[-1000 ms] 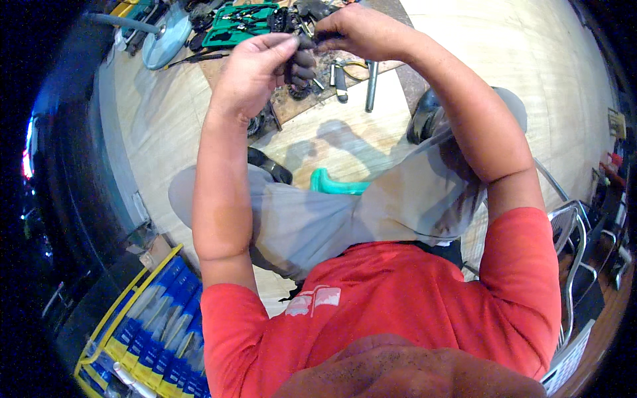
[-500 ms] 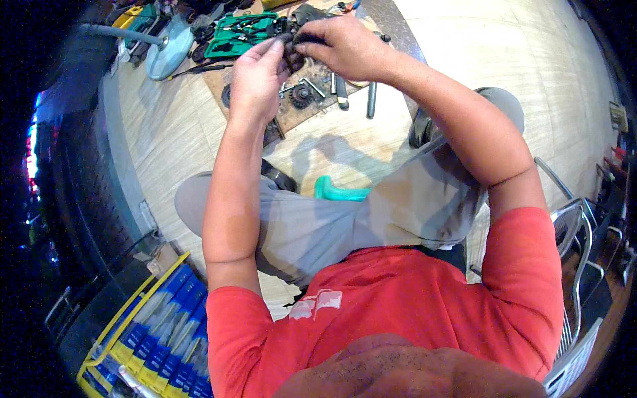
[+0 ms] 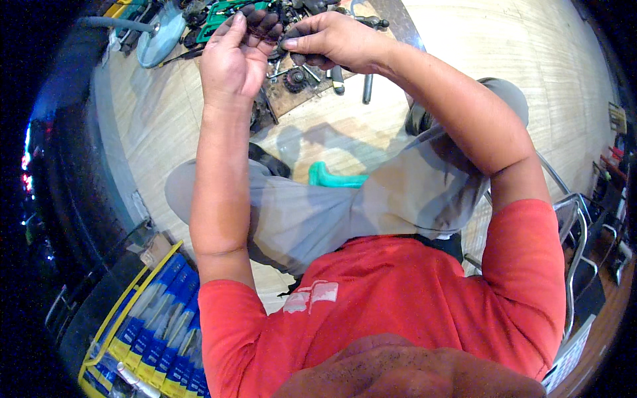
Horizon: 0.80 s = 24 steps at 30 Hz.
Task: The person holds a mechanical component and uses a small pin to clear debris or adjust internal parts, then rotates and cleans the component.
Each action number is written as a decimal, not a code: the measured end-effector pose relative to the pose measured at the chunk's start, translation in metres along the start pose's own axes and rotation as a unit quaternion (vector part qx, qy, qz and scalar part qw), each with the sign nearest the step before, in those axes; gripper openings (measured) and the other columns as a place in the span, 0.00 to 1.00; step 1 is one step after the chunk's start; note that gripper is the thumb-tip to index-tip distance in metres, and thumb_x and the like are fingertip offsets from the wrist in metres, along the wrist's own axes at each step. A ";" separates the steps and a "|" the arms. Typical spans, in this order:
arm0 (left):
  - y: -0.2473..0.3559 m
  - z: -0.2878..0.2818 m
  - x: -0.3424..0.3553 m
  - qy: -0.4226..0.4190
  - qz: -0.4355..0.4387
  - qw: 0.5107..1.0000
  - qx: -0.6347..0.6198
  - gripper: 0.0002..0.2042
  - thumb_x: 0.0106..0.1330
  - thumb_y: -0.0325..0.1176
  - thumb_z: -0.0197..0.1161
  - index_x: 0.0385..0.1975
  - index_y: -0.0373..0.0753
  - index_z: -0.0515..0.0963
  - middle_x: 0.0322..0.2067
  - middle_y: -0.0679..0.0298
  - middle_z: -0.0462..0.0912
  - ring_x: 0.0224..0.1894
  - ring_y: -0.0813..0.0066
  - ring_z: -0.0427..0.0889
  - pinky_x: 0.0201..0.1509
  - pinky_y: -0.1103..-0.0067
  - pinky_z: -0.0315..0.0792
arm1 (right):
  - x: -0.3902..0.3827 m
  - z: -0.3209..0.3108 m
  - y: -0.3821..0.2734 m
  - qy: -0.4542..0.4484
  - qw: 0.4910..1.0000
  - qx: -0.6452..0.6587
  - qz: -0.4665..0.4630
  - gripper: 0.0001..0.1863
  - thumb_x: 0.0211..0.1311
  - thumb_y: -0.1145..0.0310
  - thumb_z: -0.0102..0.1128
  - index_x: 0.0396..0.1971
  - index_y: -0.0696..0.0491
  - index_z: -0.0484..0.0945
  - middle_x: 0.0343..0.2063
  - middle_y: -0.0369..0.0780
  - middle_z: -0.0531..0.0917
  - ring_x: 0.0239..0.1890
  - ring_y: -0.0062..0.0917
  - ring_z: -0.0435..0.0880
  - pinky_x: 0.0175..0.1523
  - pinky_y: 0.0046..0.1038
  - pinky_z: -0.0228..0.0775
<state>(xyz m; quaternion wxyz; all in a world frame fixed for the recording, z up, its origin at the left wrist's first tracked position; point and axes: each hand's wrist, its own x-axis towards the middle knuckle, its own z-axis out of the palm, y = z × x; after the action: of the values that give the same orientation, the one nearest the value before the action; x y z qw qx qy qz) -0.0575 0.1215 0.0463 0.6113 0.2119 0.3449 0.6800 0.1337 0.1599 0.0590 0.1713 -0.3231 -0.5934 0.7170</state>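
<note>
My left hand (image 3: 239,56) is raised over the work board with its palm turned up. Its blackened fingers are loosely curled and apart, and I make out nothing firmly held in them. To its right, my right hand (image 3: 335,45) has thumb and forefinger pressed together; whatever is between them is too small or hidden to name. Below the hands, a dark toothed gear (image 3: 295,80) lies on the grimy board (image 3: 292,103). Beside it are a silver L-shaped key (image 3: 311,72), a tool with a dark handle (image 3: 338,81) and a dark rod (image 3: 367,89).
Beyond my left hand lies an open green tool case (image 3: 213,21), with a pale blue round base (image 3: 161,43) on its left. A turquoise curved object (image 3: 332,178) shows between my legs. A yellow rack of blue packages (image 3: 156,318) stands lower left, a metal-framed chair (image 3: 584,219) at right.
My hands have drawn apart: the left moved left and turned its palm up with the fingers loosened, while the right shifted slightly and stays pinched. The whole view has tilted a little.
</note>
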 end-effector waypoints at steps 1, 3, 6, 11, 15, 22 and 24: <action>0.001 -0.004 0.003 0.005 -0.001 1.000 -0.004 0.09 0.70 0.28 0.48 0.41 0.32 0.74 0.38 0.56 0.80 0.42 0.62 0.80 0.52 0.63 0.74 | 0.000 -0.001 0.000 -0.010 1.000 0.010 0.010 0.10 0.62 0.61 0.60 0.33 0.52 0.79 0.19 0.29 0.76 0.16 0.10 0.65 0.20 0.14 0.55; 0.010 -0.022 0.008 -0.039 -0.011 0.999 -0.021 0.09 0.70 0.29 0.48 0.42 0.32 0.74 0.37 0.57 0.80 0.42 0.64 0.79 0.48 0.67 0.74 | 0.001 0.000 0.001 -0.027 0.999 0.001 0.024 0.10 0.62 0.61 0.60 0.35 0.52 0.80 0.19 0.30 0.77 0.16 0.10 0.66 0.21 0.14 0.55; 0.024 -0.029 0.012 -0.084 -0.015 0.996 -0.024 0.09 0.71 0.29 0.48 0.44 0.32 0.72 0.35 0.58 0.79 0.38 0.67 0.77 0.42 0.72 0.71 | 0.001 -0.001 0.002 -0.029 0.997 -0.075 -0.011 0.12 0.62 0.61 0.60 0.35 0.55 0.80 0.21 0.32 0.79 0.18 0.12 0.71 0.23 0.17 0.61; 0.051 -0.008 0.004 -0.109 0.011 0.989 -0.098 0.07 0.71 0.29 0.48 0.37 0.33 0.74 0.29 0.60 0.76 0.29 0.73 0.66 0.36 0.76 0.62 | 0.000 -0.010 -0.003 0.073 0.856 -0.452 -0.241 0.10 0.60 0.63 0.59 0.36 0.53 0.80 0.26 0.43 0.82 0.28 0.36 0.81 0.35 0.35 0.72; 0.068 -0.009 0.001 -0.100 0.083 0.987 -0.096 0.08 0.72 0.32 0.45 0.36 0.36 0.69 0.29 0.66 0.69 0.31 0.75 0.63 0.40 0.76 0.60 | -0.002 -0.015 -0.013 0.130 0.785 -0.547 -0.261 0.12 0.63 0.58 0.53 0.36 0.49 0.77 0.30 0.43 0.81 0.37 0.40 0.81 0.39 0.40 0.72; 0.073 -0.018 0.007 -0.065 0.122 0.981 -0.133 0.11 0.72 0.33 0.45 0.37 0.35 0.73 0.32 0.61 0.76 0.36 0.67 0.72 0.47 0.71 0.68 | -0.004 -0.023 -0.023 0.172 0.778 -0.567 -0.210 0.10 0.63 0.60 0.50 0.34 0.50 0.75 0.31 0.42 0.81 0.38 0.38 0.81 0.39 0.41 0.72; 0.073 -0.018 0.009 -0.025 0.129 0.981 -0.140 0.11 0.72 0.33 0.44 0.37 0.35 0.73 0.33 0.61 0.76 0.36 0.67 0.73 0.47 0.71 0.68 | -0.003 -0.025 -0.021 0.180 0.779 -0.565 -0.204 0.09 0.62 0.61 0.50 0.34 0.50 0.75 0.30 0.42 0.81 0.38 0.39 0.81 0.40 0.41 0.72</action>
<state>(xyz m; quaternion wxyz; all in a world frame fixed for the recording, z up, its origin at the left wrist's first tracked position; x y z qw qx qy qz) -0.1219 0.1252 0.0860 0.5503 0.1843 0.2004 0.7893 0.1499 0.1816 0.0776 0.2042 -0.3565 -0.9023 0.1304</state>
